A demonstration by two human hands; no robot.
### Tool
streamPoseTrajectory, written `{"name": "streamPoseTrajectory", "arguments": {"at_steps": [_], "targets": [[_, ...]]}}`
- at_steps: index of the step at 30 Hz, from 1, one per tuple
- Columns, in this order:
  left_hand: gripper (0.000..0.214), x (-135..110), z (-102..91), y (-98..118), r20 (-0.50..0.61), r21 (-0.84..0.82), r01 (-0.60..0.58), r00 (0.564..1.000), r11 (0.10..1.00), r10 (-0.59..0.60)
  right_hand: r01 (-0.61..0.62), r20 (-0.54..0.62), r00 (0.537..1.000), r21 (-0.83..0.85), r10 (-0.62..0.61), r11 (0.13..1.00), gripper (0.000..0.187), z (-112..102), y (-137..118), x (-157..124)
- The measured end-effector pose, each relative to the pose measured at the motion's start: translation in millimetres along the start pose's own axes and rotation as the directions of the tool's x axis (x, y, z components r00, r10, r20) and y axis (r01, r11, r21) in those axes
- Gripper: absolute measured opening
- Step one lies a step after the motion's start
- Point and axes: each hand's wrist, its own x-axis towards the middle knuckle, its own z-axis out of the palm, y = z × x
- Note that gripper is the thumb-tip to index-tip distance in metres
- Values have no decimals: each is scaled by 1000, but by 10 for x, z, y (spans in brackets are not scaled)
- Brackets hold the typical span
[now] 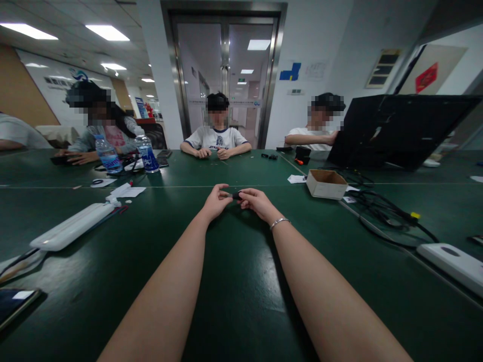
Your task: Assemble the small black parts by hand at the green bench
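Both my arms stretch forward over a dark green table. My left hand and my right hand meet in the middle, fingers pinched together on a small black part held between them just above the tabletop. A silver bracelet sits on my right wrist. What the small part is cannot be made out.
A small open cardboard box stands to the right, with black cables and a white power strip beyond. A white strip, papers and two water bottles lie left. A phone is near left. Three people sit opposite; an open laptop stands right.
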Motion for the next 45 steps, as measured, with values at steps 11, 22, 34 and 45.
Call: {"name": "streamPoseTrajectory", "arguments": {"at_steps": [11, 22, 34, 45], "targets": [[27, -3, 19, 19, 2, 7, 13, 1000, 1000, -13, -9, -4, 1000, 3, 9, 1000, 10, -3, 8, 10], [25, -16, 11, 54, -16, -5, 18, 1000, 1000, -18, -21, -5, 1000, -12, 21, 1000, 9, 12, -16, -5], [27, -24, 13, 66, -22, 4, -2, 1000, 1000, 2, -16, -7, 1000, 10, 16, 1000, 9, 17, -14, -2], [37, -35, 0, 54, 34, -79, -69, 997, 994, 72, -16, 2, 1000, -26, 16, 1000, 16, 41, -53, -3]]}}
